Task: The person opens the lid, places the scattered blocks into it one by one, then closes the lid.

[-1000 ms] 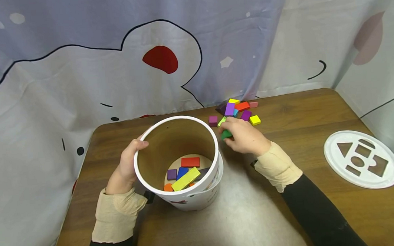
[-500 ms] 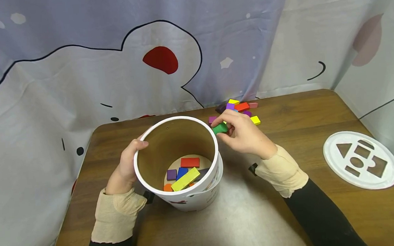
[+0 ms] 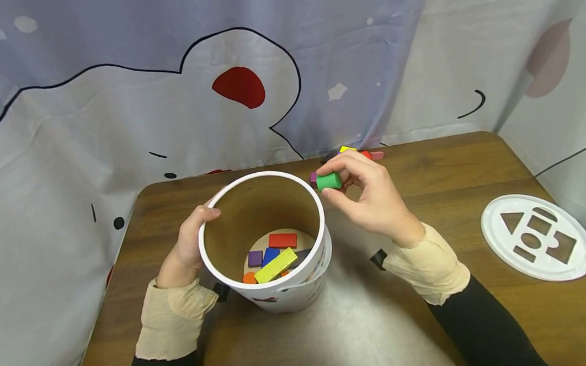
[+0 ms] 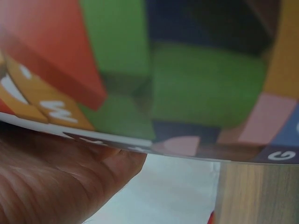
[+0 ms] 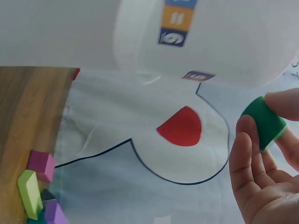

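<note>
A white bucket (image 3: 294,299) leans toward me on the wooden table, its mouth facing up. My left hand (image 3: 189,243) grips its left rim, thumb over the edge; the left wrist view shows the printed bucket wall (image 4: 205,84) above that palm. Inside lie several blocks, among them a yellow bar (image 3: 276,265), a red block (image 3: 283,240) and a purple square (image 3: 255,258). Just right of the rim, my right hand (image 3: 368,193) pinches a green cylinder block (image 3: 329,181) between thumb and fingers, raised above the table. The right wrist view shows the green cylinder (image 5: 264,122) too.
Behind the right hand, a pile of loose blocks sits near the table's back edge, partly hidden, with a pink block (image 3: 377,155) and a yellow one (image 3: 347,148) showing. A white lid (image 3: 541,266) with shaped cutouts lies at the right. A printed curtain (image 3: 121,131) hangs behind the table.
My right hand has lifted the green cylinder from beside the block pile and turned it into fuller view near the bucket's rim. The left hand and bucket have stayed put.
</note>
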Demonstrator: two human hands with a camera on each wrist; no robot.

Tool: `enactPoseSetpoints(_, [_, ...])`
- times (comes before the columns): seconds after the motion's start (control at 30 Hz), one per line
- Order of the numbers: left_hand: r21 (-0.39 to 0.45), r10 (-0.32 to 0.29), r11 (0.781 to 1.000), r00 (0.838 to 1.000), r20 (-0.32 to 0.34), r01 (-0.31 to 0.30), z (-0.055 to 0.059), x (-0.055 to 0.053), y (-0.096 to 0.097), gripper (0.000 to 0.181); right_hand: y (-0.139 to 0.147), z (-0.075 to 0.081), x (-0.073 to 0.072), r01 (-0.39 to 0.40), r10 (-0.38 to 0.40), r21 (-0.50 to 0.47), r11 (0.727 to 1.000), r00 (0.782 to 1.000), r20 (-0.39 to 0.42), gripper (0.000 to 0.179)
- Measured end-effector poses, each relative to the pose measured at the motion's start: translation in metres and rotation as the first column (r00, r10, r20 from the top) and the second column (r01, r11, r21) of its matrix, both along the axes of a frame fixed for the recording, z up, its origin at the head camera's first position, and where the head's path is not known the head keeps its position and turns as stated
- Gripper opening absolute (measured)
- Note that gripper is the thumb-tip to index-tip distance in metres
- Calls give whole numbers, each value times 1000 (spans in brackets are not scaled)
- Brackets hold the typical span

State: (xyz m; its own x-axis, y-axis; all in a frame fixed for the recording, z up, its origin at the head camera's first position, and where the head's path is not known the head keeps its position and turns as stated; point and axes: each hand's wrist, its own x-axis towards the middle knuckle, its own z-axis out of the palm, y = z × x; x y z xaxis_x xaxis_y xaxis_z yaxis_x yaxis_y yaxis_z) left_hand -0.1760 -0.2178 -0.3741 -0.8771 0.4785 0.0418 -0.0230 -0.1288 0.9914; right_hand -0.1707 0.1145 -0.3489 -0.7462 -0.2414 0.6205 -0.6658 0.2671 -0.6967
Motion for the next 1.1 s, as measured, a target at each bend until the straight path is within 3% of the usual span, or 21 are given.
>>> enactPoseSetpoints(0.3, [2, 15, 1000, 1000, 5, -15, 1, 1, -2, 50, -10, 16, 19, -73, 65, -105, 992, 995, -79, 28])
enactPoseSetpoints(0.6, [6, 7, 1000, 1000, 3, -8, 2, 2, 1, 50, -30, 26, 35, -174, 155, -86, 981, 968, -198, 30])
enactPoseSetpoints(0.8, [3, 19, 1000, 1000, 3, -19, 2, 2, 1, 51, -47, 33, 30, -204, 212, 61, 977, 956, -203, 24])
enactPoseSetpoints(1.1, [-24, -14, 1000, 1000, -19, 14, 3, 1, 1, 53, -73, 40, 22, -257, 303, 271, 927, 942, -142, 19])
